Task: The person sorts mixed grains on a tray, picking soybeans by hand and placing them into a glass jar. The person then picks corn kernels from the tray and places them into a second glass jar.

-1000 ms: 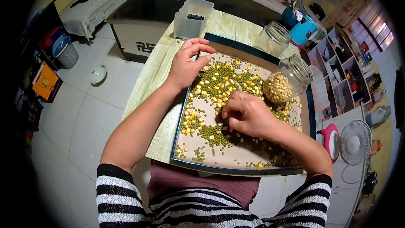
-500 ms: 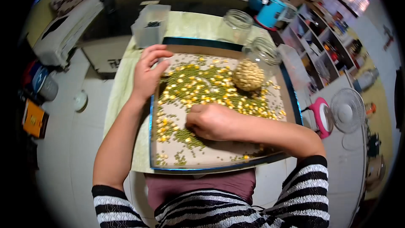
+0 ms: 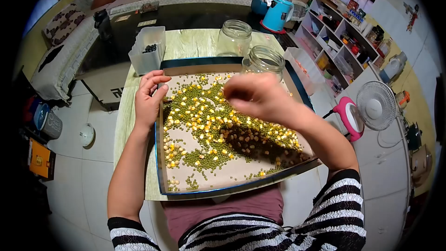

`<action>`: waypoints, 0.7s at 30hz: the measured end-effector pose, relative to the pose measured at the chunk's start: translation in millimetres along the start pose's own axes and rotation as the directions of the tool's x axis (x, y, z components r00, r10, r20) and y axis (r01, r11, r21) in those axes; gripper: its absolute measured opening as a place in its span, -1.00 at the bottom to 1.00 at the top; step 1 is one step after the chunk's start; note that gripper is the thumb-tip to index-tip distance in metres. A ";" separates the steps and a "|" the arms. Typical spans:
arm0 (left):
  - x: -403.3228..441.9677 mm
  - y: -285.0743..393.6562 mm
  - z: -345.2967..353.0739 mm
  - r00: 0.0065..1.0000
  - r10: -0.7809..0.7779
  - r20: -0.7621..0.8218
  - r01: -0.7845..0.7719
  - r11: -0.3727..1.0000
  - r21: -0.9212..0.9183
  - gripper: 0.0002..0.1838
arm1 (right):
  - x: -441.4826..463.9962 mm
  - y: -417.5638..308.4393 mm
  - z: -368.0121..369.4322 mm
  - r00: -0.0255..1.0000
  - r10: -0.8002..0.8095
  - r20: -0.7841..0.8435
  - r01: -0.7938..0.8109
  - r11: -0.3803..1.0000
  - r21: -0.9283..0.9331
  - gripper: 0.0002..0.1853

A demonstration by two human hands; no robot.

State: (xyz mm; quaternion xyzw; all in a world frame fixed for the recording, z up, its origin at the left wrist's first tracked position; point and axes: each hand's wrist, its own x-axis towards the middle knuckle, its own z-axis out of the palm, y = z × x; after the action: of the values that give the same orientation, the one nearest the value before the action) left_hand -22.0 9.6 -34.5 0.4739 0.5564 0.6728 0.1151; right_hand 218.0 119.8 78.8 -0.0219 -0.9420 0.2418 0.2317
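Observation:
A shallow box (image 3: pixel 160 158) with a blue rim holds green beans (image 3: pixel 204 160), yellow corn kernels (image 3: pixel 200 123) and pale round beans (image 3: pixel 168 151). My left hand (image 3: pixel 149 100) rests at the box's left rim, fingers curved and apart, holding nothing. Over the right part of the box is my right hand (image 3: pixel 258 95), raised and slightly blurred, with its fingers curled together; what they hold, if anything, is hidden. Just behind it a glass jar (image 3: pixel 265 60) stands in the box's back right corner, its lower part hidden by the hand.
Behind the box is a second glass jar (image 3: pixel 234 39). A plastic container (image 3: pixel 148 49) with dark beans stands at the back left, and another clear container (image 3: pixel 304 69) at the right. Farther right are a blue kettle (image 3: pixel 278 14) and a white fan (image 3: pixel 375 102).
My right hand has risen from the beans and moved back toward the jar in the box. My left hand remains at the left rim. The camera view has shifted.

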 end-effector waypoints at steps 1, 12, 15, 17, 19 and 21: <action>0.4 -0.4 -1.0 1.000 0.007 -0.002 -0.007 1.000 0.004 -0.83 | -0.4 -0.5 -13.4 0.994 0.056 -0.093 -0.053 0.998 0.031 -0.91; 15.5 3.5 -2.7 1.000 -0.020 0.019 0.017 0.990 0.138 -0.84 | 0.0 52.2 -69.6 0.929 0.185 -0.321 -0.262 0.940 -0.218 -0.88; 15.3 11.0 -1.0 0.999 -0.031 0.041 0.019 0.964 0.267 -0.83 | -1.3 55.9 -70.0 0.932 0.200 -0.303 -0.284 0.922 -0.264 -0.85; 14.4 4.7 -1.2 0.999 -0.016 0.033 0.008 0.978 0.210 -0.80 | -3.2 55.3 -67.9 0.935 0.207 -0.288 -0.292 0.910 -0.295 -0.86; 14.5 -5.4 -2.8 1.000 0.002 0.024 -0.006 0.989 0.150 -0.78 | -5.2 50.2 -66.7 0.922 0.075 -0.379 -0.226 0.900 -0.373 -0.87; 15.0 -20.5 -3.4 0.996 0.071 -0.054 -0.066 0.995 0.077 -0.70 | -6.2 40.7 -65.3 0.914 0.030 -0.405 -0.177 0.927 -0.331 -0.90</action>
State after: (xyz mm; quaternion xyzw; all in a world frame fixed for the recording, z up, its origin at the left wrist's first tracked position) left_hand -40.1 24.9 -44.2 0.4773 0.5679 0.6681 0.0580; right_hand 249.8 183.9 107.8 -0.1626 -0.9019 0.0675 0.3944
